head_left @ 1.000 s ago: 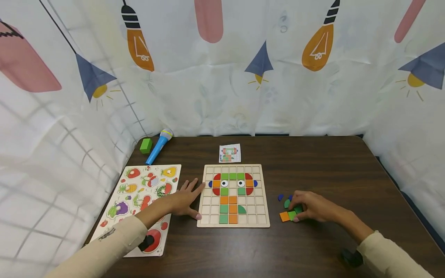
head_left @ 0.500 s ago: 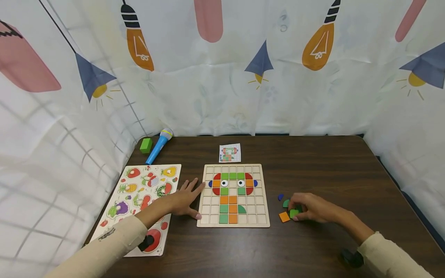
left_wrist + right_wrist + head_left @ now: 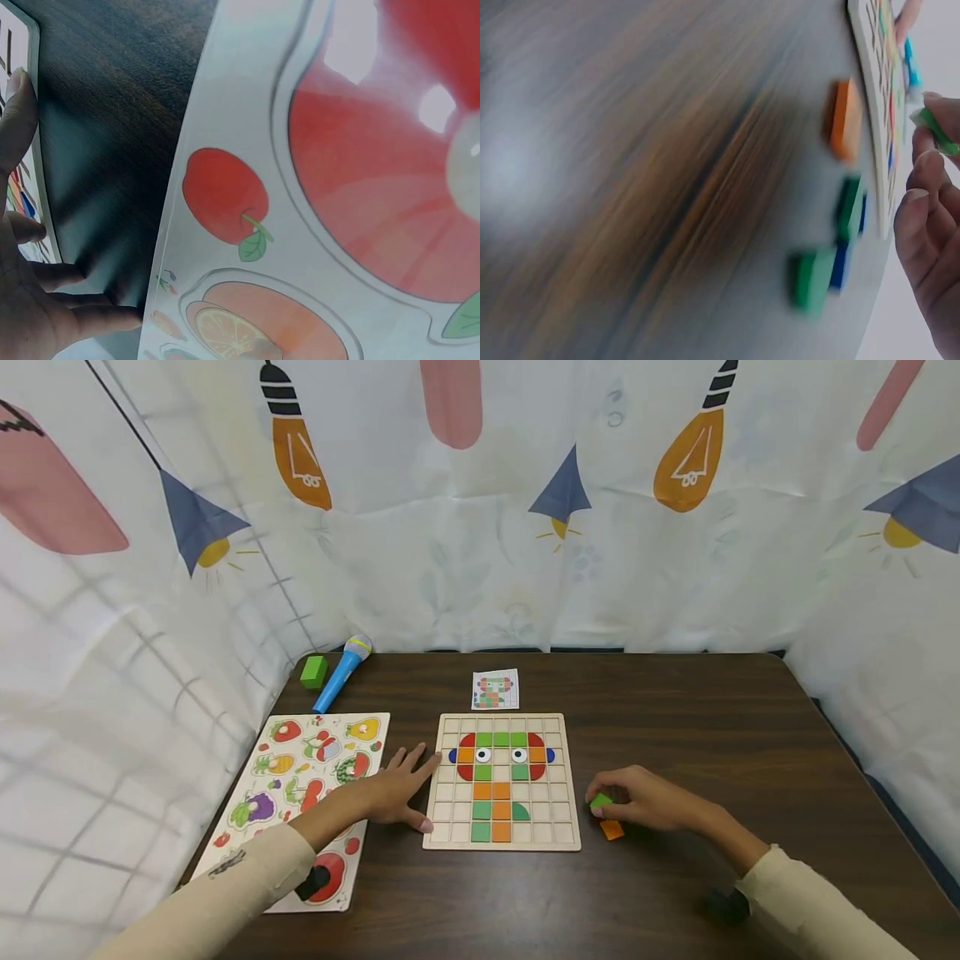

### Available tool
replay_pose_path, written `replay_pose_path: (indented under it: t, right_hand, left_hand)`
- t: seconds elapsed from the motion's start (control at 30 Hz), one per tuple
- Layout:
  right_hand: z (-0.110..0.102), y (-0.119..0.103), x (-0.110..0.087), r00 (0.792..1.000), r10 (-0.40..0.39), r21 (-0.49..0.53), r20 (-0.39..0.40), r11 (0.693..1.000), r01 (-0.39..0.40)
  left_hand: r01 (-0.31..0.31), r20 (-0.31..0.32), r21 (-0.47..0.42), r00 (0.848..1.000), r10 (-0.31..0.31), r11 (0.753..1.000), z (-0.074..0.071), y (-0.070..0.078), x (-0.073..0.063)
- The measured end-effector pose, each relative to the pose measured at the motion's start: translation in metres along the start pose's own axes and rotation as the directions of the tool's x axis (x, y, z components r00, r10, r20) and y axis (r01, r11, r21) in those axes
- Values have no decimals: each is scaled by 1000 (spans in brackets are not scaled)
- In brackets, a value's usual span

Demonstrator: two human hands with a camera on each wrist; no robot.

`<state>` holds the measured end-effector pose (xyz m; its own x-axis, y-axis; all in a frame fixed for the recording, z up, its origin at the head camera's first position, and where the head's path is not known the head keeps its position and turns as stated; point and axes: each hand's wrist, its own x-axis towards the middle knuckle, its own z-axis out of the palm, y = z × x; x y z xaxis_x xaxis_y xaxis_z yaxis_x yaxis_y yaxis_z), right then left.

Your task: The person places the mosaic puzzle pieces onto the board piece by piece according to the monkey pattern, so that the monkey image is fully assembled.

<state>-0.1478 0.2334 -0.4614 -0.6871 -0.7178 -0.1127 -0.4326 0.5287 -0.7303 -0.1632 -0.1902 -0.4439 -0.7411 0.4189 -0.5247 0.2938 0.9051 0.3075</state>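
Note:
A light green square tile [image 3: 601, 802] is pinched between the thumb and fingers of my right hand [image 3: 648, 797], raised just right of the wooden grid board [image 3: 543, 837]. On the board, coloured tiles form a figure with two eye pieces. My left hand [image 3: 395, 789] lies with fingers spread, its thumb and fingertips at the board's left edge. Below the right hand an orange square tile [image 3: 612, 830] sits on the table. In the right wrist view, green pieces [image 3: 814, 279] and blue pieces [image 3: 840, 264] lie near the orange tile; the hand hides them from the head view.
Left of the grid board lies a fruit puzzle board [image 3: 352, 893], partly under the left forearm. A small picture card [image 3: 495, 690] lies behind the grid board. A blue toy microphone [image 3: 341, 677] and a green block [image 3: 314, 672] are at the back left.
My right hand has lifted the light green tile from the loose pieces and moved left toward the grid board. The left hand stays at the board's edge.

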Motion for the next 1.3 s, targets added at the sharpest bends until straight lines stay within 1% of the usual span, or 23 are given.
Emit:
replay_pose_path:
  t: [0.1, 0.3, 0.43, 0.53, 0.6, 0.67, 0.8, 1.0, 1.07, 1.17, 1.3]
  right_hand:
    - [7, -12, 18, 1000, -29, 24, 1, 999, 29]
    - [21, -34, 51, 996, -85, 43, -13, 995, 85]
    - [30, -46, 69, 994, -108, 57, 32, 993, 106]
    - [38, -54, 81, 991, -108, 69, 77, 992, 103]
    - [43, -58, 88, 990, -111, 65, 92, 992, 106]
    - [47, -62, 94, 989, -112, 59, 93, 993, 107]
    - [55, -66, 101, 992, -114, 52, 60, 992, 111]
    - [63, -71, 109, 997, -68, 30, -23, 997, 68]
    - [65, -74, 113, 996, -68, 27, -50, 997, 70]
    - [68, -77, 119, 997, -56, 31, -61, 998, 58]
    - [73, -81, 125, 998, -38, 29, -52, 999, 39]
  left_hand:
    - [9, -3, -1, 1000, -9, 1000, 0, -1, -2]
    - [9, 3, 12, 1000, -9, 1000, 0, -1, 1]
    - [12, 3, 25, 1000, -12, 1000, 0, -1, 2]
    - [15, 3, 30, 1000, -15, 999, 1, -1, 1]
    - [16, 5, 32, 1000, -16, 999, 0, -1, 1]
    - [20, 6, 34, 1000, -20, 999, 0, 0, 0]
    - [30, 3, 33, 1000, -30, 999, 1, 2, 0]
    - [5, -8, 38, 1000, -5, 999, 3, 2, -1]
    - [9, -14, 36, 1000, -8, 999, 2, 1, -1]
    - [21, -14, 39, 1000, -20, 999, 2, 0, -2]
    - [16, -12, 38, 1000, -15, 999, 2, -1, -2]
